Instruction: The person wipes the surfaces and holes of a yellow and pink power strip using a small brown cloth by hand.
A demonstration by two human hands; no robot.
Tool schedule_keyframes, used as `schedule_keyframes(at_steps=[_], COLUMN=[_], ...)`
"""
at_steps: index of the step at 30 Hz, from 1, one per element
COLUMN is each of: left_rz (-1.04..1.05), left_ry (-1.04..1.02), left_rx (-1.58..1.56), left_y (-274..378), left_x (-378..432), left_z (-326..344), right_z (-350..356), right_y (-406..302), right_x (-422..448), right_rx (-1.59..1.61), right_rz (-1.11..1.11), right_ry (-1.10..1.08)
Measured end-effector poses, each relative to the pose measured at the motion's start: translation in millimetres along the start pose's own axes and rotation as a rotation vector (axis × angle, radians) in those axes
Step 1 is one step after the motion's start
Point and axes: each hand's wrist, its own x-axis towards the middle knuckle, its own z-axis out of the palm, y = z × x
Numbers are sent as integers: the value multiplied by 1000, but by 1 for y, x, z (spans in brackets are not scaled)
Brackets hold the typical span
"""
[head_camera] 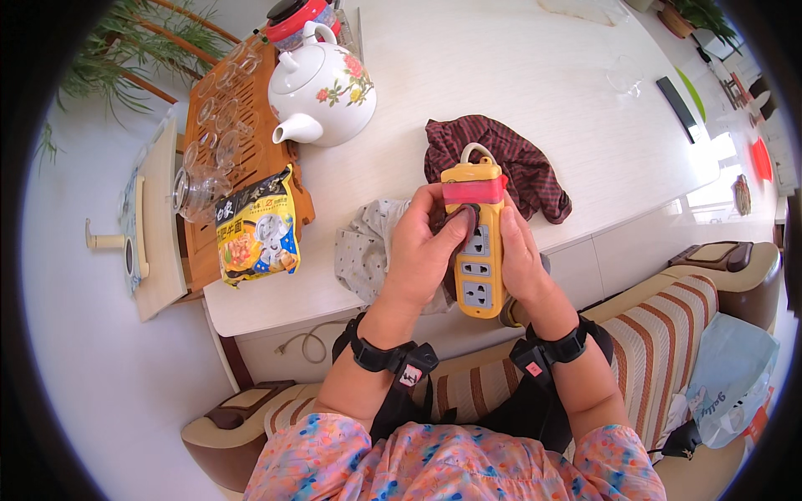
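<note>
A yellow multi-socket power strip point(485, 255) is held up in front of me, near the table's front edge. Pink-red tape wraps its upper end, and a pale cable loops out of the top. My right hand point(525, 253) grips its right side, thumb along the edge. With my left hand point(418, 260) I pinch a dark reddish cloth point(471, 218) against the socket face, thumb pressing on top; the fingers behind are hidden. Behind the strip lies a crumpled dark red checked cloth point(501, 147). A pale spotted cloth point(360, 257) lies beside my left hand, partly covered by it.
On the white table point(451, 69), a floral ceramic teapot point(338, 87) stands left of a red-lidded jar. A slatted wooden tea tray point(250, 125) bears glassware and a noodle packet point(260, 232). A striped sofa point(655, 325) is beneath me; a cable with plug point(307, 338) hangs under the table.
</note>
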Motion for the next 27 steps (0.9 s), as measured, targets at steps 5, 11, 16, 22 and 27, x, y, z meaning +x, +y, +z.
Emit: schedule_keyframes(at_steps=[5,11,16,22,27], left_rz=[-49,-24,0,-101,-79], left_ry=[-153,-76,4,-163,-158], left_rx=[59,-90,-140,-73,-74], left_y=[12,1,-3,13,11], left_x=[1,-1,-1,-2,-2], left_z=[-6,1,4,-3,-2], right_z=[1,-2,-2,-3,-4], right_y=[-3,-4,-3,-5,-2], right_x=[-1,-2,0,-1,0], right_rx=[26,-108,-62,48,53], right_rz=[-19,-27,-41,9,-28], right_ry=[18,-35,-3,1,8])
